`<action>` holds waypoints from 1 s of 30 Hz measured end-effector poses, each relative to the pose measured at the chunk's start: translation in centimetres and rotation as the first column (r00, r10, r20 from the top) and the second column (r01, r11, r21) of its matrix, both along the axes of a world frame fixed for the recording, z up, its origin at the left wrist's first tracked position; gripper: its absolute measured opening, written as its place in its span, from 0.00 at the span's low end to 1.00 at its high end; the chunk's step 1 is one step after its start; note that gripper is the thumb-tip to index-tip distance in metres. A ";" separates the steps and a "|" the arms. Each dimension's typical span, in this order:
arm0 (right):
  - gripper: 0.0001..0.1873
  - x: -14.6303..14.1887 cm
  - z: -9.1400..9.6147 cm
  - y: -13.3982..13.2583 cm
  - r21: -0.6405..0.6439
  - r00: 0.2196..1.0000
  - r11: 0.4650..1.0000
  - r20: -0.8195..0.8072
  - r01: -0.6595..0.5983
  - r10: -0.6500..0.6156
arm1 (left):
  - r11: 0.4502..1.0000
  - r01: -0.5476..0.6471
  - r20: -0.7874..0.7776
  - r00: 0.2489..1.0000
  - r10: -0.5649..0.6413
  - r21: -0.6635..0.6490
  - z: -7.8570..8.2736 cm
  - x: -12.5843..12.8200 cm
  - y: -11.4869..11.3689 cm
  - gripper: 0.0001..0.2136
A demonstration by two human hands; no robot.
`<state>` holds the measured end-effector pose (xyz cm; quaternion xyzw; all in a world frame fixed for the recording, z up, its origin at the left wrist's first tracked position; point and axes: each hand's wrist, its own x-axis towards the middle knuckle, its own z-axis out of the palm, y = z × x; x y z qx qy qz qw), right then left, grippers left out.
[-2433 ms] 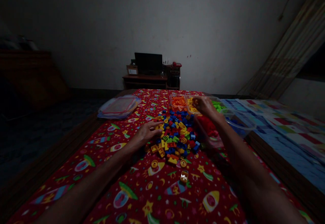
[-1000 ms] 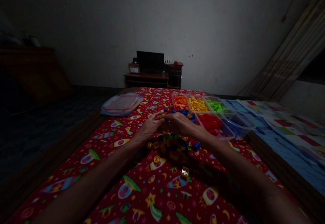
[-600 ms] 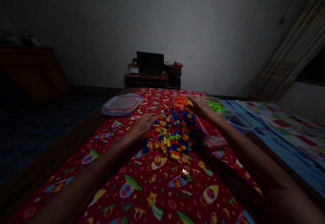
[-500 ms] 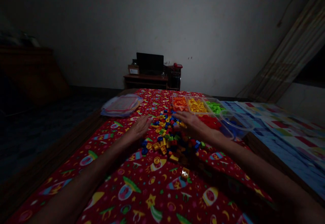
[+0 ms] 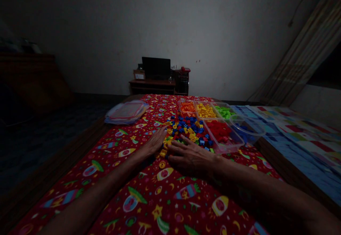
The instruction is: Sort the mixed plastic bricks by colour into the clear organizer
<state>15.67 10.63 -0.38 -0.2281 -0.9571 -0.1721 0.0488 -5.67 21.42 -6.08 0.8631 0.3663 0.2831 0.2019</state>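
A mixed heap of small plastic building blocks, mostly blue, yellow and red, lies on the red patterned cloth. My left hand rests along the heap's left side, fingers stretched out and touching blocks at its edge. Across the near side lies my right hand, palm down with fingers spread, against the closest blocks and hiding some of them. One round yellow block sits apart, just left of the right fingertips. Neither hand grasps a block.
Right of the heap, clear plastic boxes hold blocks sorted by colour: orange pieces, yellow pieces, green pieces, red pieces and blue pieces. Stacked lids lie at the left. A monitor stands beyond.
My right hand has moved from the heap's far right to its near side. Near blocks have been pushed into a tighter heap. My left hand has shifted slightly right and nearer.
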 end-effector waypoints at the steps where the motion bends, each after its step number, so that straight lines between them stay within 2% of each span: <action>1: 0.16 0.1 0.1 0.9 0.014 0.999 0.999 -0.015 0.042 -0.042 | 0.998 -0.027 0.020 0.999 0.029 -0.065 0.6 0.5 -0.2 0.28; 4: 0.16 0.7 0.3 3.3 0.007 0.979 0.983 -0.093 0.184 -0.182 | 0.979 -0.064 -0.004 0.998 0.065 -0.193 2.4 1.1 -0.4 0.30; 8: 0.19 2.1 0.7 5.9 -0.125 0.900 0.947 -0.294 0.296 -0.321 | 0.980 0.094 -0.219 0.967 -0.131 -0.173 5.0 -0.6 -0.5 0.34; 10: 0.20 2.8 1.2 6.9 -0.216 0.838 0.926 -0.397 0.310 -0.373 | 0.981 0.118 -0.365 0.916 -0.167 -0.152 6.3 -1.8 -1.1 0.35; 12: 0.17 3.4 1.9 7.6 -0.284 0.747 0.897 -0.498 0.339 -0.440 | 0.990 0.081 -0.485 0.865 -0.127 -0.116 7.5 -2.6 -2.2 0.37; 15: 0.13 3.9 3.0 7.7 -0.346 0.613 0.856 -0.597 0.384 -0.517 | 0.992 0.053 -0.581 0.806 -0.112 -0.117 8.3 -2.6 -4.1 0.39; 17: 0.11 4.2 3.9 7.1 -0.374 0.598 0.836 -0.584 0.403 -0.549 | 0.991 0.033 -0.617 0.780 -0.106 -0.129 8.0 -2.0 -4.9 0.39; 19: 0.11 4.6 4.8 6.1 -0.398 0.627 0.815 -0.522 0.421 -0.578 | 0.993 0.021 -0.603 0.793 -0.088 -0.118 7.2 -1.4 -5.0 0.38; 22: 0.12 4.9 5.8 5.0 -0.434 0.663 0.775 -0.414 0.458 -0.624 | 0.995 0.047 -0.474 0.876 -0.084 -0.089 5.3 -0.6 -3.9 0.32; 25: 0.11 4.9 5.9 4.8 -0.447 0.678 0.741 -0.330 0.501 -0.657 | 1.000 0.028 -0.340 0.940 -0.028 -0.006 3.5 -0.1 -2.3 0.24; 27: 0.11 4.6 5.4 5.1 -0.430 0.704 0.747 -0.294 0.506 -0.646 | 0.996 0.011 -0.249 0.969 0.010 0.083 2.9 0.3 -1.6 0.20; 30: 0.12 3.7 4.3 5.6 -0.385 0.760 0.815 -0.329 0.434 -0.560 | 0.979 0.022 -0.123 0.992 0.003 0.204 3.3 0.8 -1.4 0.16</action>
